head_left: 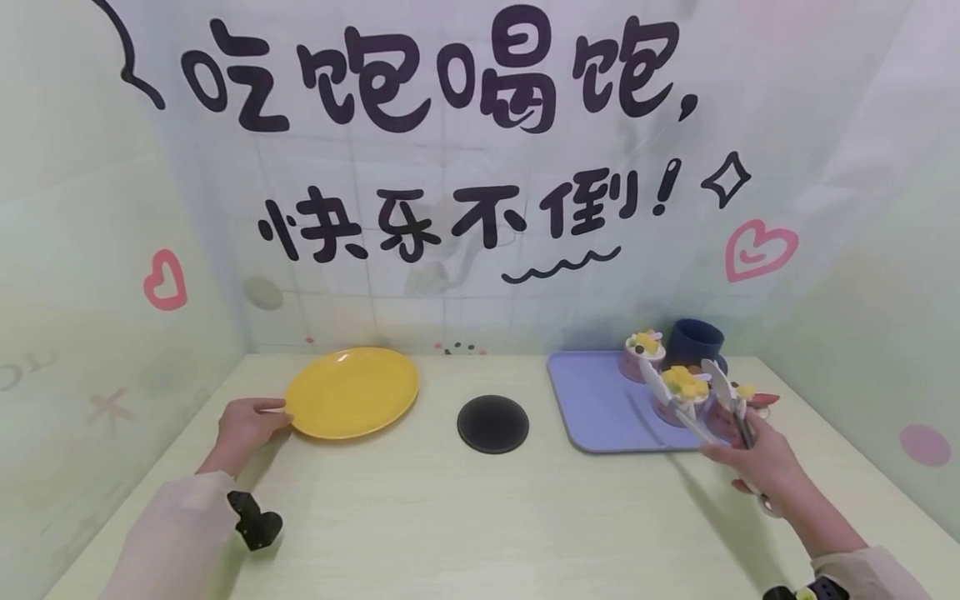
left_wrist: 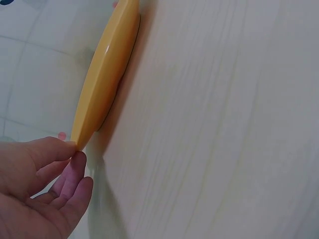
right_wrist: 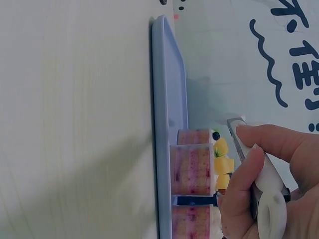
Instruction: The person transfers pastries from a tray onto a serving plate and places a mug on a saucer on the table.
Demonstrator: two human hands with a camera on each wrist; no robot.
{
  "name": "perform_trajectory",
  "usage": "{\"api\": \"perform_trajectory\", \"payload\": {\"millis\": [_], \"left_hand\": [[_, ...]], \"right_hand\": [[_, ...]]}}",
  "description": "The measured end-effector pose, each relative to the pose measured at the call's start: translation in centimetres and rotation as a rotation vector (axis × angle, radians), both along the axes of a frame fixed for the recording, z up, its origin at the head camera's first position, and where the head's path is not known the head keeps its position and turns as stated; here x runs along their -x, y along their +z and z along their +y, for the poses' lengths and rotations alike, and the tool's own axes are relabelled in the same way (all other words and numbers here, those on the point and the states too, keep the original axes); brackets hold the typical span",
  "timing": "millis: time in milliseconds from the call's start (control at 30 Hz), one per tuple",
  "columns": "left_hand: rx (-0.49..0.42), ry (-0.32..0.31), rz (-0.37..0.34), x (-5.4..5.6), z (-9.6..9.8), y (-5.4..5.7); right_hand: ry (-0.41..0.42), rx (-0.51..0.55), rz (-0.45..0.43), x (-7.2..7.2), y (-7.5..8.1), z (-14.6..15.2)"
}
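Observation:
In the head view, my left hand (head_left: 253, 427) pinches the near left rim of a yellow plate (head_left: 352, 392). The left wrist view shows the plate (left_wrist: 107, 69) edge-on, its rim between thumb and fingertips. My right hand (head_left: 772, 462) grips a pair of white and grey tongs (head_left: 722, 387), their jaws spread apart. They overlap a cake cup topped with yellow fruit cubes (head_left: 684, 385) in this view. Behind it stands another cake cup (head_left: 643, 357), and a third cup (head_left: 722, 423) is partly covered by the tongs and hand. Pink layered sides of the cups show in the right wrist view.
The cups stand on a lavender-blue tray (head_left: 596, 404) at the right. A dark blue mug (head_left: 693, 340) is at its back. Between plate and tray lies a round black disc (head_left: 492, 423). Printed walls enclose the table (head_left: 420, 525) at the back and both sides.

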State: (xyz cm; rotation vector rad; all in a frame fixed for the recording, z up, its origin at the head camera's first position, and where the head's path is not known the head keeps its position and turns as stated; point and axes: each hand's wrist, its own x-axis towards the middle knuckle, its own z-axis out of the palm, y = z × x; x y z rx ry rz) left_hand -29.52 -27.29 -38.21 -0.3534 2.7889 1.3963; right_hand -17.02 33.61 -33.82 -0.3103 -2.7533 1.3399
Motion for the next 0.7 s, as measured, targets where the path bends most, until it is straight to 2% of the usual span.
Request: {"api": "perform_trajectory", "payload": {"millis": [200,700], "left_hand": [[-0.005,0.0,-0.003,0.1,0.0,-0.1],[-0.003,-0.016,0.017,-0.2,0.0,-0.1]], "right_hand": [[-0.006,0.016,-0.026,0.1,-0.5,0.0],[0.006,-0.019,0.007,0.3,-1.2,-0.3]]}}
